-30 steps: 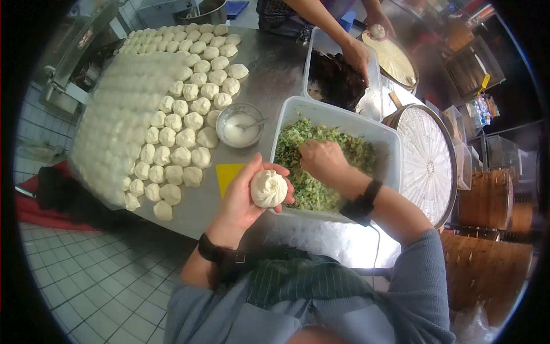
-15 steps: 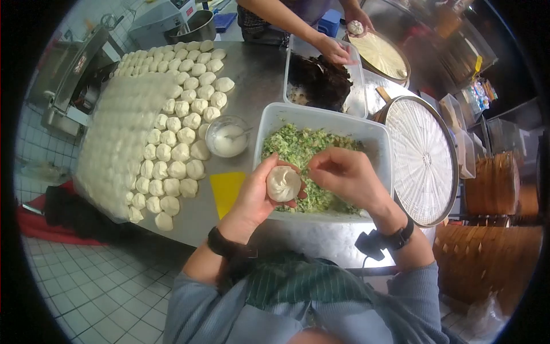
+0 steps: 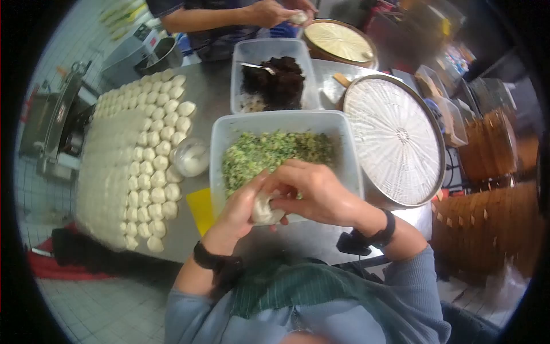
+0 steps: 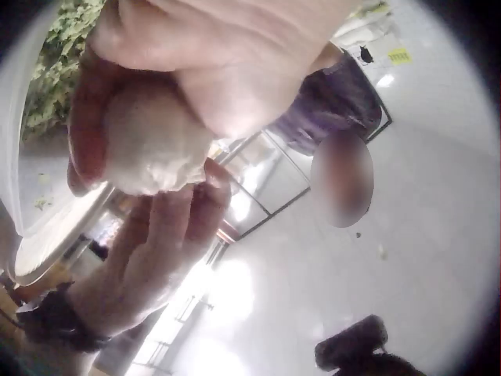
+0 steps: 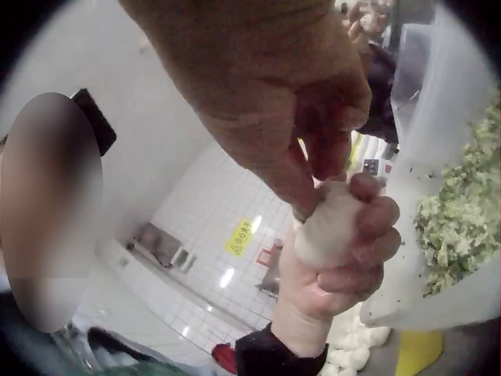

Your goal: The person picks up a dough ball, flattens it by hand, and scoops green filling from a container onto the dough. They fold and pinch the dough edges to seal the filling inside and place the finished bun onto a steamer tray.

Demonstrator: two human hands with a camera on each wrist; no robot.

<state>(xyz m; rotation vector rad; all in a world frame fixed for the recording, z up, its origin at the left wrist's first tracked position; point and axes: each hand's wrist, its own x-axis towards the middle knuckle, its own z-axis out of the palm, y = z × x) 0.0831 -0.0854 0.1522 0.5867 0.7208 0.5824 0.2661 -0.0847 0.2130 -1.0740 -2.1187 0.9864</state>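
A pale, pleated dough bun (image 3: 264, 211) sits in my left hand (image 3: 235, 207), whose fingers curl round it. My right hand (image 3: 321, 192) comes over from the other side and pinches the top of the bun with thumb and fingertips. In the right wrist view the bun (image 5: 329, 229) shows between both hands. The left wrist view has its rounded underside (image 4: 145, 137) against the left palm. Both hands are over the near edge of a plastic bin (image 3: 347, 166) with chopped green vegetable filling (image 3: 275, 150) in it.
Rows of dough buns (image 3: 157, 180) cover the left, partly under a plastic sheet (image 3: 106, 172). Nearby are a small bowl (image 3: 191, 157) and a yellow sheet (image 3: 200, 210). Behind stands a bin of dark filling (image 3: 281, 80). A round lined steamer (image 3: 401, 135) stands right. Another person (image 3: 217, 20) works opposite.
My right hand has come from the green filling to the bun and now pinches its top. The view has swung left. The other person's hand has left the dark filling.
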